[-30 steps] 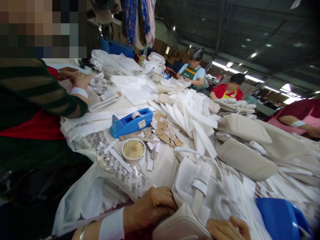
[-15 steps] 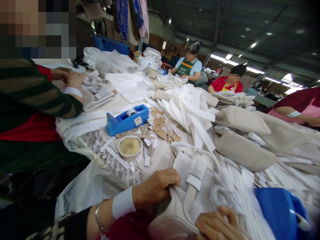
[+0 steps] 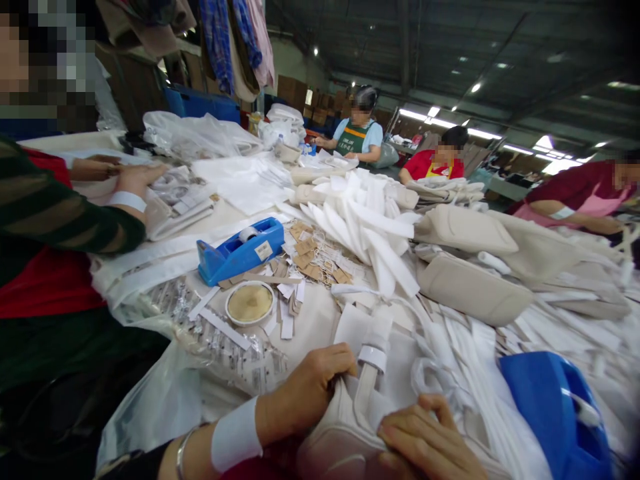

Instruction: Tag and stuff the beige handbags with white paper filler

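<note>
A beige bag (image 3: 334, 437) is in front of me at the bottom of the view, its lower part cut off by the frame. My left hand (image 3: 313, 380) is closed on the bag's upper left edge, thumb hidden. Across from it, my right hand (image 3: 427, 437) grips the right edge with bent fingers. Between the hands a beige strap (image 3: 367, 393) runs up from the bag into a white wrapping with a white band (image 3: 373, 358). White sheet material (image 3: 350, 327) lies behind the strap.
Blue tape dispensers stand ahead (image 3: 245, 250) and at right (image 3: 555, 407). Nearby lie a round tub (image 3: 249, 303), brown tags (image 3: 305, 250) and white foam strips (image 3: 383, 257). Beige bags (image 3: 473, 290) are piled at right. A co-worker's hands (image 3: 135, 180) rest at left; other people work behind.
The view has swung slightly right, so the background sits further left. Both hands keep their hold on the bag, and the strap between them looks a little more upright.
</note>
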The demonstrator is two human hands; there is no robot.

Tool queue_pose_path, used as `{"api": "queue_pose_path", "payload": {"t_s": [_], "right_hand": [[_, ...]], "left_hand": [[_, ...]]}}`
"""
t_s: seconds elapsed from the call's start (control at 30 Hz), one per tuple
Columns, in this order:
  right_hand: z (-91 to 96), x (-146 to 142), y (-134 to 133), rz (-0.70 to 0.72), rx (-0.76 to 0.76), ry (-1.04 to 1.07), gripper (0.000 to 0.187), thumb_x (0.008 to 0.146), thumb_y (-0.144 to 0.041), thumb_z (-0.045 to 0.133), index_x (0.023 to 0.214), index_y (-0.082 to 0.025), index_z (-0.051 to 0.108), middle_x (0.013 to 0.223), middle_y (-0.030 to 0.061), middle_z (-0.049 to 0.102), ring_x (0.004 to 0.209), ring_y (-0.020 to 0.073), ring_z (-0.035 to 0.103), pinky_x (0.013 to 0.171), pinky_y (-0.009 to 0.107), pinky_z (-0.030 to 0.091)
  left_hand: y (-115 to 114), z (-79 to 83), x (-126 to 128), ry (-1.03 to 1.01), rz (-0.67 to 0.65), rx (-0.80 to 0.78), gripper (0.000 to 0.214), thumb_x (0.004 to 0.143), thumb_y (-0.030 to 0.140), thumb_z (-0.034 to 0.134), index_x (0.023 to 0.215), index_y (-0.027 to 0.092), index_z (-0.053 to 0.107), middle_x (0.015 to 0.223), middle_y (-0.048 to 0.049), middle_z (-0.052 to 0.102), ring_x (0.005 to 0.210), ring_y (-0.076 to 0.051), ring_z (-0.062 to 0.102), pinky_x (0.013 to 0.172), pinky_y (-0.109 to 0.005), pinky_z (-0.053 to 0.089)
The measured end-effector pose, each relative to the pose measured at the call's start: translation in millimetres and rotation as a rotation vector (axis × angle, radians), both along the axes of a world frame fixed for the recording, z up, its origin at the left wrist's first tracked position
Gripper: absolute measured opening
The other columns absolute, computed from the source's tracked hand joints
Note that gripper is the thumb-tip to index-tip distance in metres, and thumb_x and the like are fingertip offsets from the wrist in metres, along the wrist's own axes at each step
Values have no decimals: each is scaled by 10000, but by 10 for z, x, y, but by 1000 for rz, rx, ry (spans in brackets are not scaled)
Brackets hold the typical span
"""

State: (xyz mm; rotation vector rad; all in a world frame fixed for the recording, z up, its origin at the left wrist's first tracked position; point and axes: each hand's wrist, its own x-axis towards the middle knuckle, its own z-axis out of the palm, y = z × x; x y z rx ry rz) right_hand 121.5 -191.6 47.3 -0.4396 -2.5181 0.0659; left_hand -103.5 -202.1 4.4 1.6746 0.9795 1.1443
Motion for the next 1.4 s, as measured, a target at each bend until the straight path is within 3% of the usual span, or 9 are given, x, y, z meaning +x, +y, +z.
{"api": "queue_pose_path", "payload": {"t_s": [0.17,0.3,0.43,0.6,0.87,1.03,1.13,1.3,1.4], "right_hand": [[30,-128,-70,-58,-118,94,74,901,-174,605,968,-192,632,804,-14,722,673,122,669,815,323,434],[27,-202,-112,-115,-145,211,87,939,-229,555,944,-185,630,770,-16,707,641,117,637,772,327,407],[32,-209,-165,-167,-138,279,146,955,-293,535,982,-182,626,767,-3,707,655,133,624,706,315,393],[100,-190,-233,-259,-348,253,316,815,-159,643,1123,-206,587,1014,20,711,899,182,644,783,321,399],[170,-169,-231,-280,-554,117,327,800,-94,642,1085,-254,634,1047,-13,682,961,174,599,873,311,405],[219,-236,-229,-283,-533,15,201,819,-109,628,963,-245,659,934,-4,693,887,189,604,829,326,404],[214,-248,-247,-331,-495,8,271,806,-101,626,1036,-243,640,970,23,692,904,215,599,827,339,406],[161,-212,-199,-359,-445,194,296,786,-173,685,1059,-223,580,992,1,677,896,193,600,804,296,423],[167,-209,-147,-369,-327,212,268,812,-239,698,1049,-212,576,1001,15,673,920,197,599,823,312,442]], "left_hand": [[-35,-69,123,-204,130,-213,298,689,125,631,551,173,372,632,46,417,618,-96,353,569,-227,265],[-56,-100,169,-291,161,-353,213,674,144,660,582,163,469,652,46,422,648,-104,369,608,-226,302],[-70,-108,193,-364,137,-353,308,694,192,710,540,161,444,685,39,427,677,-112,391,664,-236,355],[-52,-90,228,-432,142,-423,341,723,213,698,553,165,407,709,44,412,684,-107,399,684,-231,387],[-234,138,181,-416,93,-447,185,712,314,723,752,190,592,795,-1,563,784,-169,508,692,-250,433],[-239,-47,172,-635,63,-462,302,696,255,719,618,181,437,666,34,466,646,-118,444,648,-236,425],[-247,-104,193,-701,96,-482,328,644,210,739,601,174,416,696,34,497,657,-118,483,647,-234,436],[-258,-6,224,-742,139,-607,297,603,210,774,634,179,480,733,49,577,632,-128,537,609,-246,456],[-109,62,210,-675,202,-548,317,561,217,806,606,178,495,641,69,559,562,-114,511,549,-224,445]]}}
